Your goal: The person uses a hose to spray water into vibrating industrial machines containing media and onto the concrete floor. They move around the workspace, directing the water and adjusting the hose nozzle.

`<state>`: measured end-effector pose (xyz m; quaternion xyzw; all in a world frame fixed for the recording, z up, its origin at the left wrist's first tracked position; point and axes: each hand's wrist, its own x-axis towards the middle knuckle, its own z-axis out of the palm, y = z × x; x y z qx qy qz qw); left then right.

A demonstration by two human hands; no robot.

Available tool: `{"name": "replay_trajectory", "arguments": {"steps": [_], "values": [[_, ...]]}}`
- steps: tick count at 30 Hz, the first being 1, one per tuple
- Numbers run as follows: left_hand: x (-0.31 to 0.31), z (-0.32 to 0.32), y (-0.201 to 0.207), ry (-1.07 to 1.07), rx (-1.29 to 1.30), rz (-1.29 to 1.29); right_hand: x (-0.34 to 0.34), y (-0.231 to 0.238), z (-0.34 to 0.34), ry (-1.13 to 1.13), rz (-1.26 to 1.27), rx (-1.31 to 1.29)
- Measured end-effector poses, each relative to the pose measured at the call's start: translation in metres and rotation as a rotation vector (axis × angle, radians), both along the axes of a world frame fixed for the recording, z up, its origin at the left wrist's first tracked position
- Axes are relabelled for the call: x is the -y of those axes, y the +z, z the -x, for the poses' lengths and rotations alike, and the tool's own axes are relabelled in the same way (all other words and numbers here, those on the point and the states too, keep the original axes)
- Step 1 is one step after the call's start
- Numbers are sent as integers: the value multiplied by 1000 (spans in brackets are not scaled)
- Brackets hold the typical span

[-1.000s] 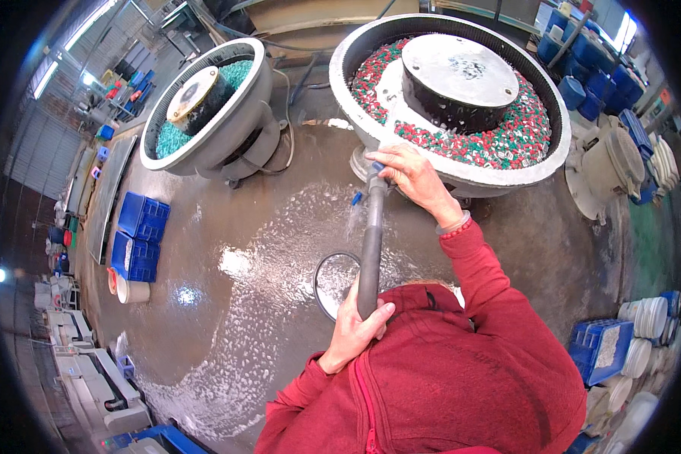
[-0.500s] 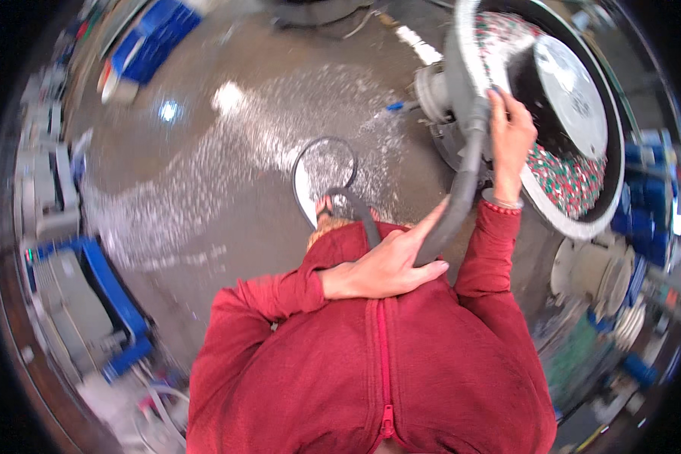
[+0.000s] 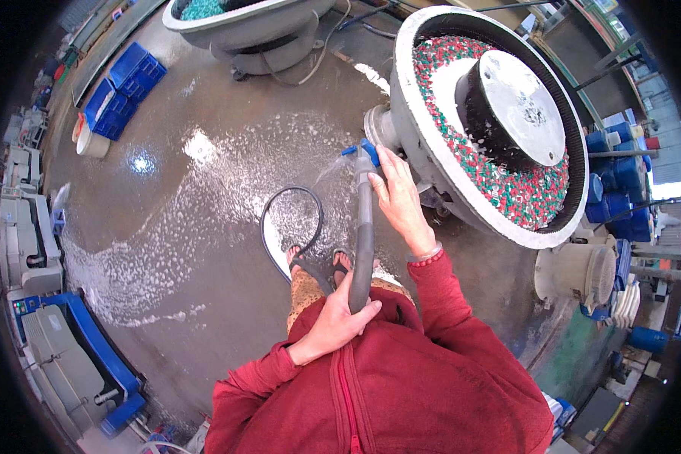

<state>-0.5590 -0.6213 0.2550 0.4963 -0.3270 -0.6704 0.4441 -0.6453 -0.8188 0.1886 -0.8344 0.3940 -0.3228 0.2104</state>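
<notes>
A thick dark grey hose rises in front of my red jacket. My left hand is closed round its lower part, thumb across the front. At the hose's upper end sits a valve with a blue lever. My right hand is at this valve, fingertips against the lever and thumb near the hose; its grip is partly hidden. A small blue nozzle tip points left, and a thin spray seems to come off it. Behind stands a round grey tub holding red, green and white pellets around a central metal-topped hub.
Foamy water spreads over the wet floor, where a loop of thin hose lies by my sandalled feet. Another tub stands at the far side. Blue bins are far left, a grey-and-blue machine near left, blue barrels right.
The view has shifted, and the tub now sits farther from my hands. The hose's end has swung left off the tub's rim; the right hand has moved left with it to the blue lever.
</notes>
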Motion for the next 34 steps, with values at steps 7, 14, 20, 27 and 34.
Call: {"name": "replay_trajectory", "arguments": {"steps": [7,14,20,27,34], "values": [[7,16,13,-182,122,148,23,43,25,-235,-118,202],[10,10,45,-373,118,298,14,75,32,-456,-337,923],[17,3,50,-479,77,301,19,88,42,-505,-189,1008],[25,-12,37,-480,68,456,31,91,46,-68,-220,1361],[16,-26,24,-519,126,476,40,78,40,141,-310,1320]]}}
